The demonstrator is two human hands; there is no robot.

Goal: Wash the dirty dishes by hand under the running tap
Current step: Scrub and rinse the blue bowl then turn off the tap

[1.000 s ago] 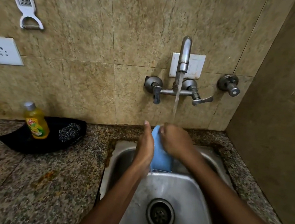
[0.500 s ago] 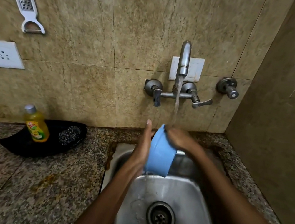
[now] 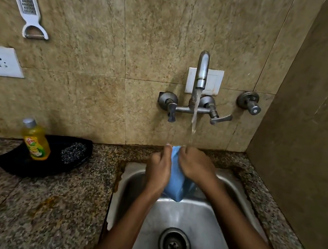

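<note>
I hold a light blue bowl (image 3: 177, 183) on its edge over the back of the steel sink (image 3: 207, 225), between both hands. My left hand (image 3: 158, 171) presses against its left side. My right hand (image 3: 195, 165) grips it from the right and covers its upper part. Water runs from the wall tap (image 3: 201, 72) in a thin stream that lands at the bowl's top edge by my right fingers. Much of the bowl is hidden by my hands.
A yellow dish-soap bottle (image 3: 35, 141) and a steel scrubber (image 3: 73, 152) sit in a black tray (image 3: 13, 162) on the granite counter (image 3: 35, 211) left of the sink. A grater-peeler (image 3: 25, 0) hangs on the tiled wall. A side wall (image 3: 317, 150) stands close on the right.
The bowl has turned between my hands under the stream; my right hand now covers more of its top. The view has tilted downward slightly.
</note>
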